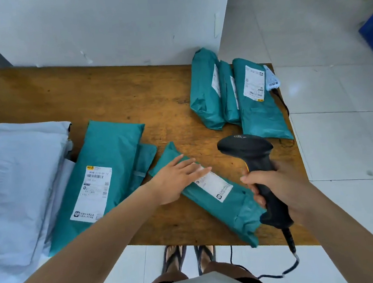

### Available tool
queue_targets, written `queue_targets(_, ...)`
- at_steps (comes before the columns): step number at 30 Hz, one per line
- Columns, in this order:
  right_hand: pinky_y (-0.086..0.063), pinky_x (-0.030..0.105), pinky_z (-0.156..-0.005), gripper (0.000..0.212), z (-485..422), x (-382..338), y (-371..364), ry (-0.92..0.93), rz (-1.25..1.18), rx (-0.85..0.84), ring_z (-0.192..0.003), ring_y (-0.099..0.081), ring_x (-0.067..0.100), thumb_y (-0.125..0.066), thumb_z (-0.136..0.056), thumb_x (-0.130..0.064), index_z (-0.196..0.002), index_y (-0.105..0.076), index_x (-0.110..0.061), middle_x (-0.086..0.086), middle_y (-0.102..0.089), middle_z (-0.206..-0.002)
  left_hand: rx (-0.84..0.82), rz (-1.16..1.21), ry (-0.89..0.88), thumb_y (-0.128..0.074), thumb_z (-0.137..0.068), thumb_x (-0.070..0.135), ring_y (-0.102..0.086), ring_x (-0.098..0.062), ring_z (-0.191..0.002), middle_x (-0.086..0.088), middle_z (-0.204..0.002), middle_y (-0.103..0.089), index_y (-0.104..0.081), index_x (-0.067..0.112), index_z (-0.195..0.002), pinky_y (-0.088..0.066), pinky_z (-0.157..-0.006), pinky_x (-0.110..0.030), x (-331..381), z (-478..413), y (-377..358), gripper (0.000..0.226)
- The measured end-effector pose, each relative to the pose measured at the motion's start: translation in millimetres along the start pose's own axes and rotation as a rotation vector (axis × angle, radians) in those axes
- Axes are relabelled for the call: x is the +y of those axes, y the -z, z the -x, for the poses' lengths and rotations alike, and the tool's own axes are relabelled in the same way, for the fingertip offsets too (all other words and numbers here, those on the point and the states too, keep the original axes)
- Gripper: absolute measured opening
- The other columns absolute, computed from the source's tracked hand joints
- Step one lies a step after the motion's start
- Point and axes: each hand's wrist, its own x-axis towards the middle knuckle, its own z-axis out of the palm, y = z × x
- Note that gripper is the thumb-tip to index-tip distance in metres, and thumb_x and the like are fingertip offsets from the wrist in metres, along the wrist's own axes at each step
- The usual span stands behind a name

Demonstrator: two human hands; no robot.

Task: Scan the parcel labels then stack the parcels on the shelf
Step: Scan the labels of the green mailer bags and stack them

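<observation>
Right hand (276,185) grips scanner (246,150); left hand (175,181) touches parcel (226,210) label (218,186).

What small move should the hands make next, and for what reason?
Probably slide the left hand off the white label of the middle parcel: its straight fingers lie over part of the label, while the right hand grips the scanner beside it.

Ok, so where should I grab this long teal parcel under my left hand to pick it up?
Probably across its narrow width by the label, from above with the left hand. The teal parcel lies long, slim and flat on the table, so the hand can wrap both long edges; the right hand is busy gripping the scanner.
</observation>
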Motion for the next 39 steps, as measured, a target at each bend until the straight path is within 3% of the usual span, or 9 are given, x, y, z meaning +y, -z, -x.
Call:
queue_targets(3,-0.037,0.024,-0.044,0.005,1.3,2.1,-1.4,-0.013,0.022,0.018,-0.041,-0.042,0.017,-0.065,-0.083,-0.007,-0.082,-0.060,-0.007,0.007,-0.048,-0.053,-0.051,-0.132,0.033,-0.038,-0.098,0.011,0.000,-0.025,-0.149,-0.009,-0.161,-0.001,-0.001,0.032,-0.151,0.005,-0.118,-0.042,-11.9,-4.3,-2.6,0.068)
queue_targets(7,-0.037,0.024,-0.043,0.006,1.9,6.5,-6.8,-0.023,0.025,0.029,-0.041,-0.042,0.017,-0.065,-0.082,-0.006,-0.081,-0.060,-0.005,0.009,-0.048,-0.055,0.210,-0.122,0.214,-0.083,-0.061,0.011,-0.052,-0.035,-0.126,-0.022,-0.142,-0.047,-0.048,0.025,-0.136,-0.037,-0.106,-0.051,-17.3,21.4,-22.9,0.084)
queue_targets(12,-0.037,0.023,-0.039,0.008,-1.5,16.6,-21.7,-0.057,0.052,-0.026,-0.040,-0.041,0.017,-0.065,-0.083,-0.006,-0.083,-0.059,-0.001,0.010,-0.048,-0.053,0.457,0.565,0.777,-0.062,-0.078,-0.002,-0.039,-0.040,-0.134,-0.022,-0.151,-0.030,-0.031,0.019,-0.148,-0.034,-0.111,-0.047,25.4,53.0,-37.6,0.080)
queue_targets(15,-0.037,0.024,-0.042,0.007,-5.2,17.7,-32.1,-0.075,0.051,-0.058,-0.043,-0.042,0.018,-0.064,-0.083,-0.006,-0.079,-0.059,-0.006,0.009,-0.049,-0.054,0.482,1.148,0.988,-0.056,-0.091,0.037,-0.026,-0.022,-0.143,-0.006,-0.157,-0.025,-0.018,0.020,-0.151,-0.022,-0.117,-0.033,53.8,45.3,-35.5,0.073)
queue_targets(18,-0.038,0.026,-0.045,0.013,-11.0,15.0,-39.6,-0.067,0.070,-0.079,-0.043,-0.042,0.019,-0.064,-0.082,-0.007,-0.073,-0.056,-0.008,0.010,-0.048,-0.056,0.457,1.273,0.928,-0.066,-0.069,0.067,-0.031,-0.018,-0.140,0.001,-0.154,-0.029,-0.008,0.030,-0.151,-0.035,-0.112,-0.044,61.2,25.8,-30.2,0.107)
queue_targets(21,-0.038,0.026,-0.045,0.011,-16.4,10.8,-41.7,-0.062,0.066,-0.064,-0.042,-0.042,0.019,-0.064,-0.082,-0.006,-0.075,-0.057,-0.008,0.010,-0.049,-0.055,0.390,1.154,0.831,-0.074,-0.075,0.045,-0.021,-0.019,-0.142,-0.002,-0.154,-0.021,0.011,0.023,-0.151,-0.028,-0.112,-0.035,55.7,12.8,-23.2,0.116)
queue_targets(29,-0.037,0.023,-0.041,0.006,-18.5,13.5,-40.6,-0.127,0.028,-0.083,-0.041,-0.042,0.017,-0.065,-0.082,-0.005,-0.083,-0.060,-0.006,0.008,-0.049,-0.055,0.214,1.246,0.575,-0.075,-0.080,0.018,-0.024,0.000,-0.138,0.012,-0.152,-0.026,-0.006,0.032,-0.151,-0.024,-0.117,-0.026,12.6,33.7,-33.9,0.100)
queue_targets(34,-0.036,0.025,-0.043,0.008,-17.2,23.8,-50.5,-0.155,-0.033,-0.085,-0.039,-0.042,0.018,-0.064,-0.082,-0.006,-0.079,-0.057,-0.006,0.007,-0.048,-0.052,0.334,1.455,0.828,-0.074,-0.081,0.019,-0.033,-0.003,-0.134,0.015,-0.141,-0.032,0.003,0.022,-0.152,-0.030,-0.108,-0.022,17.7,32.3,-32.8,0.105)
queue_targets(39,-0.038,0.025,-0.044,0.010,-19.9,24.6,-57.8,-0.141,-0.003,-0.096,-0.041,-0.042,0.018,-0.063,-0.082,-0.007,-0.077,-0.055,-0.006,0.007,-0.048,-0.052,0.306,1.497,0.935,-0.075,-0.078,0.033,-0.046,-0.016,-0.130,-0.001,-0.145,-0.045,-0.024,0.020,-0.147,-0.043,-0.107,-0.040,25.4,26.8,-43.0,0.087)
